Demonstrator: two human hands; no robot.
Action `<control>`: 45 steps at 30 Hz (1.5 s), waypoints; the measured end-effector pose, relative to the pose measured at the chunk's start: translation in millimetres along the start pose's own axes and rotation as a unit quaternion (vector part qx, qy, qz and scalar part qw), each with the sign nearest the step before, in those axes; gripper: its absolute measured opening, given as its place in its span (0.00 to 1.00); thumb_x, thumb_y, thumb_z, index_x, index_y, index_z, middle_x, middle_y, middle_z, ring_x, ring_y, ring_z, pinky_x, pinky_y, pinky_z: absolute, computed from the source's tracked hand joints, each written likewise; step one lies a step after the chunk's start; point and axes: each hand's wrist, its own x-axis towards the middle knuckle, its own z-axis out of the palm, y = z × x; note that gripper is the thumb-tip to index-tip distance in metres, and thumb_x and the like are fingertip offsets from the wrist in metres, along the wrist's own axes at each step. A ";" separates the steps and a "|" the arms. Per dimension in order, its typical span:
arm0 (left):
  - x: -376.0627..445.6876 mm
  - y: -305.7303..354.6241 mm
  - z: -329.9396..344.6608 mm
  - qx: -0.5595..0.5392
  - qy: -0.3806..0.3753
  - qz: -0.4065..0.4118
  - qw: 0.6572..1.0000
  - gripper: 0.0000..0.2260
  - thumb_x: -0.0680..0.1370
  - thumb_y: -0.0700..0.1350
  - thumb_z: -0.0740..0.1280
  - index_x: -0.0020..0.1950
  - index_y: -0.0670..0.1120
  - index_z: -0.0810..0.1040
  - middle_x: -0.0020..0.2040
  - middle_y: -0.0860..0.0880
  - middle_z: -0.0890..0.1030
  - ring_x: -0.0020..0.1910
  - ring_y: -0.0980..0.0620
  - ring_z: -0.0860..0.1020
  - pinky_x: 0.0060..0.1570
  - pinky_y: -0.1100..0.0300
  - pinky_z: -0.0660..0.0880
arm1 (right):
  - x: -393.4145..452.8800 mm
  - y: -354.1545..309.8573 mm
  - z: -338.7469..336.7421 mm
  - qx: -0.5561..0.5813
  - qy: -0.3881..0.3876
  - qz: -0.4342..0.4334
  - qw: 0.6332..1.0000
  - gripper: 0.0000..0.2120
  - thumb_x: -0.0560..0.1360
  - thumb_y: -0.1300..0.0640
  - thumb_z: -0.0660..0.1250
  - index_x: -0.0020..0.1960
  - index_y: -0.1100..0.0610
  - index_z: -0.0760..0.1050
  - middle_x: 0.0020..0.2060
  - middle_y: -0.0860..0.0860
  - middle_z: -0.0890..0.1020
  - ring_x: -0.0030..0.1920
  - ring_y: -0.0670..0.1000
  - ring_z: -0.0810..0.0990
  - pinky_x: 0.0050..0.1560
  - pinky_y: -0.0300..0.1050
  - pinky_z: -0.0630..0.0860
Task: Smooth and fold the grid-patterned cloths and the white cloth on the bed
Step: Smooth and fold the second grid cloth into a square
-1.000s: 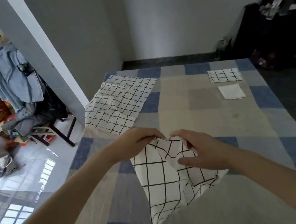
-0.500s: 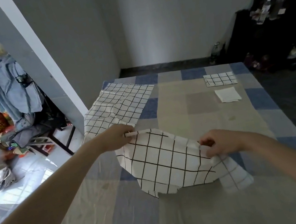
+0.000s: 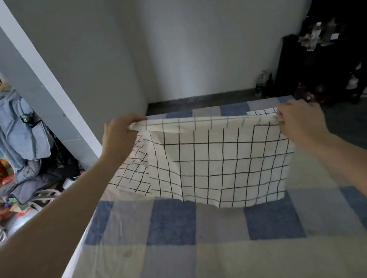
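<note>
A white cloth with a black grid [image 3: 219, 162] hangs spread out in the air above the bed [image 3: 196, 257]. My left hand [image 3: 119, 137] pinches its upper left corner and my right hand [image 3: 299, 118] pinches its upper right corner. Its lower edge hangs just above the checked bedsheet. Behind it on the left lies a second grid-patterned cloth [image 3: 130, 176], partly hidden. A sliver of a folded grid cloth [image 3: 261, 111] shows above the held cloth's top edge. The white cloth is hidden behind the held one.
The bed's left edge [image 3: 74, 247] drops to a floor with a chair piled with denim clothes [image 3: 13, 132] and boxes. A grey pillar [image 3: 30, 74] stands left of the bed. Dark furniture with clutter [image 3: 333, 62] stands at the right.
Both hands lifted the grid cloth off the bed and moved apart, stretching it flat in the air. The view tilted so the far cloths are now covered.
</note>
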 end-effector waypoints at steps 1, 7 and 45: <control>4.6 2.9 -5.2 0.004 0.031 -0.002 1.000 0.19 0.71 0.34 0.66 0.52 0.54 0.84 0.45 0.56 0.83 0.44 0.56 0.78 0.48 0.82 0.60 | 3.9 3.1 -9.4 0.024 0.051 -0.006 0.998 0.04 0.70 0.63 0.69 0.44 0.58 0.76 0.40 0.56 0.78 0.43 0.59 0.76 0.45 0.52 0.69; -29.1 -18.0 -3.7 0.000 0.066 0.041 0.997 0.21 0.73 0.30 0.69 0.58 0.53 0.82 0.54 0.53 0.77 0.49 0.53 0.78 0.54 0.66 0.73 | -28.9 23.4 -12.6 0.055 0.149 -0.031 0.987 0.03 0.74 0.64 0.63 0.45 0.61 0.76 0.37 0.57 0.77 0.37 0.60 0.75 0.40 0.54 0.70; -255.5 -5.7 224.9 0.122 -0.461 0.050 0.877 0.26 0.83 0.54 0.47 0.79 0.54 0.40 0.79 0.52 0.36 0.76 0.51 0.33 0.76 0.47 0.42 | -235.4 -118.5 182.4 0.174 -0.307 -0.067 0.933 0.26 0.79 0.48 0.50 0.76 0.53 0.58 0.76 0.51 0.61 0.76 0.50 0.59 0.72 0.55 0.61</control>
